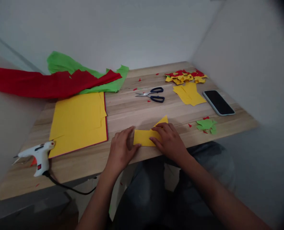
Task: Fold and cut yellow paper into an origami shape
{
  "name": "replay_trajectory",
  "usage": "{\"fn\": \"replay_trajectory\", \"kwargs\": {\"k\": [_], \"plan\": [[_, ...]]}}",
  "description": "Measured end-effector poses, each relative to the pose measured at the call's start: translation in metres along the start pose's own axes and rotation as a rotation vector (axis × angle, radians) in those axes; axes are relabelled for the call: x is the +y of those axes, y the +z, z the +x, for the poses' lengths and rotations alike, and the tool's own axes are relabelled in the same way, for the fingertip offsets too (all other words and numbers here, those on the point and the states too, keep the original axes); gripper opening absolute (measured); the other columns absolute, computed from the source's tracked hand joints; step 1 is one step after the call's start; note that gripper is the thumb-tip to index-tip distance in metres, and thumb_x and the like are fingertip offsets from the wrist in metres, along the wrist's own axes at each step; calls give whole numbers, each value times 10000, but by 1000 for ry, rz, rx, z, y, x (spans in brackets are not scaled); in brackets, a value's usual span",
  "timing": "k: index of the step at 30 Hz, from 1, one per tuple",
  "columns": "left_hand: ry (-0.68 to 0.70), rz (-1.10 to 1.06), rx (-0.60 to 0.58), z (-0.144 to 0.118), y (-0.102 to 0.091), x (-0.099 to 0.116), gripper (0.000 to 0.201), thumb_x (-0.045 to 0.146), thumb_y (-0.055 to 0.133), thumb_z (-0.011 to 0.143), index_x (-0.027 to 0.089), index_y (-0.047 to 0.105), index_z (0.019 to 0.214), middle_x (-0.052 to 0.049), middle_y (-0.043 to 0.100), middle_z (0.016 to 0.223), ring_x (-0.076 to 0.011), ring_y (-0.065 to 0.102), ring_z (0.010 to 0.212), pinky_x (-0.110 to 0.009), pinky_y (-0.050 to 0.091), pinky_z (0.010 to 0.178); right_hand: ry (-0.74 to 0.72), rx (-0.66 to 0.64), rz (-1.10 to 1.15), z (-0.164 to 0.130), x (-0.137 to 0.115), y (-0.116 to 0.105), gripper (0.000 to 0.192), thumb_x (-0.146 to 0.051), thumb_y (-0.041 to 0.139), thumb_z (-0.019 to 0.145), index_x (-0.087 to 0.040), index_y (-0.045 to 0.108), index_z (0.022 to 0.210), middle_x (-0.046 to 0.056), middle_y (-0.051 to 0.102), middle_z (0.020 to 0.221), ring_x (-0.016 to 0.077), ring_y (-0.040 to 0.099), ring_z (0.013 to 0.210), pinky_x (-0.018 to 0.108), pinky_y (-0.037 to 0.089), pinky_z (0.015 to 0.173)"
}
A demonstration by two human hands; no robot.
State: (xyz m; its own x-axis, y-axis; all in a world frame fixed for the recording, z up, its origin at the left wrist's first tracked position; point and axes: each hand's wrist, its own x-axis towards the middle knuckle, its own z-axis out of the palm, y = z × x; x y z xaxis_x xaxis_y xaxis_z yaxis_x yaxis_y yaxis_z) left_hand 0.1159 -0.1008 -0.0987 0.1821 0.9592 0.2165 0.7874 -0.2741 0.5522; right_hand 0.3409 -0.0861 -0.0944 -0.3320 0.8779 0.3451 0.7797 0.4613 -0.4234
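A small yellow paper piece (143, 138) lies near the table's front edge, its right part raised into a folded point. My right hand (169, 140) grips that right part, thumb and fingers pinched on it and covering some of it. At the other end, my left hand (121, 148) rests on the table with thumb and fingers apart, the thumb tip at the paper's lower left corner. Dark-handled scissors (153, 95) lie with blades parted beyond the paper. Cut yellow paper pieces (189, 93) are farther right.
Yellow sheets (77, 121) lie at left, beside a white glue gun (40, 156) with a black cord. Red crepe paper (67, 83) overlaps green crepe paper (119, 81) behind. A phone (218, 103), coloured scraps (185, 76) and green scraps (206, 125) are at right.
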Motion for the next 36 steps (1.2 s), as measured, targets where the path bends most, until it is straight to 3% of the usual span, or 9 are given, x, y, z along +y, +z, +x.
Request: {"fn": "replay_trajectory", "kwargs": {"k": [3, 8, 12, 18, 25, 28, 32, 36], "plan": [[5, 60, -37, 9, 4, 6, 646, 262, 774, 783, 249, 491, 1363, -53, 666, 1245, -278, 566, 1096, -452, 454, 948, 50, -74, -54, 17, -12, 11, 376, -382, 579, 943, -121, 648, 1204, 145, 641, 1100, 318, 534, 1040, 472, 445, 955], [-24, 78, -28, 8, 7, 9, 619, 285, 767, 793, 267, 492, 1348, -42, 671, 1230, -277, 566, 1084, -455, 433, 953, 77, -145, -44, 34, -16, 24, 216, -339, 593, 934, -190, 691, 1057, 99, 638, 987, 296, 541, 975, 443, 425, 904], [-51, 61, -33, 7, 5, 11, 611, 288, 758, 801, 288, 486, 1348, -27, 669, 1235, -275, 557, 1106, -457, 415, 978, 114, -190, 14, 43, -14, 22, 153, -343, 662, 886, -192, 673, 906, 87, 627, 952, 282, 540, 945, 424, 424, 888], [-59, 37, -20, 7, 5, 15, 616, 299, 751, 806, 266, 473, 1354, -36, 660, 1241, -272, 561, 1096, -447, 412, 973, 137, -148, 14, 47, -16, 24, 172, -325, 595, 929, -175, 647, 998, 83, 658, 946, 261, 558, 901, 407, 417, 859], [-115, 29, 20, 5, 5, 22, 552, 303, 729, 827, 265, 500, 1328, -39, 670, 1213, -275, 572, 1076, -441, 411, 931, 130, -235, 51, 54, -18, 22, 131, -314, 630, 879, -207, 606, 807, 57, 632, 872, 258, 550, 880, 392, 398, 813], [-121, 12, 11, 5, 4, 22, 569, 290, 746, 810, 260, 500, 1323, -35, 668, 1215, -269, 570, 1079, -437, 412, 938, 116, -253, 78, 56, -18, 18, 101, -292, 629, 880, -198, 596, 861, 58, 639, 902, 243, 558, 878, 372, 408, 809], [-134, 19, 2, 4, 3, 24, 576, 271, 747, 803, 252, 497, 1321, -42, 661, 1234, -275, 563, 1101, -446, 409, 943, 205, -255, 123, 57, -16, 14, 106, -277, 583, 927, -189, 635, 956, 40, 673, 856, 210, 598, 811, 336, 415, 749], [-150, 34, 23, 3, 5, 26, 558, 281, 733, 813, 255, 498, 1318, -46, 666, 1229, -284, 567, 1084, -454, 413, 923, 248, -313, 108, 58, -16, 12, 169, -315, 563, 944, -194, 671, 895, 40, 678, 807, 216, 595, 782, 344, 410, 732]]}}
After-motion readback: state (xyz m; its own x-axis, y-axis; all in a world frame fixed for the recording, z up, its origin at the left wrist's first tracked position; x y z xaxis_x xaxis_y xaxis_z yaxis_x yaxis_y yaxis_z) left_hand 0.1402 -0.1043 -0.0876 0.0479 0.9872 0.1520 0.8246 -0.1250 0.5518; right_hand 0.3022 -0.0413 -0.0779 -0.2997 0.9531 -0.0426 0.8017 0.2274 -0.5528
